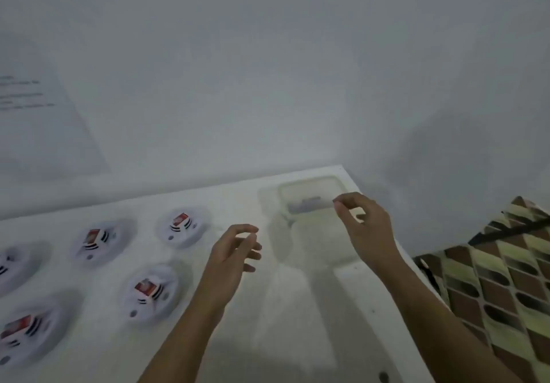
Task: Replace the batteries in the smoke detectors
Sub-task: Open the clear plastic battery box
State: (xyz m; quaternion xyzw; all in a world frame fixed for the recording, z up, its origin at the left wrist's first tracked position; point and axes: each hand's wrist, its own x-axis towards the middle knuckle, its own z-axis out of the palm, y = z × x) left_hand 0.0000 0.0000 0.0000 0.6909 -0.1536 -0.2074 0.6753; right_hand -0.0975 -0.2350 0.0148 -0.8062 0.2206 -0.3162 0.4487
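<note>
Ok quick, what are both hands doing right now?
Left hand: open, holding nothing.
Right hand: thumb and forefinger nearly meet beside the clear container; cannot tell if holding anything.

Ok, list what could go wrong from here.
The clear container sits near the far right corner of the table; the right hand above it could nudge it off the edge.
The left hand hovers close to a smoke detector with its red battery exposed; a sweep of the forearm might shift it or knock the battery loose.
Blur hides whether the right hand pinches anything; something small could drop.
</note>
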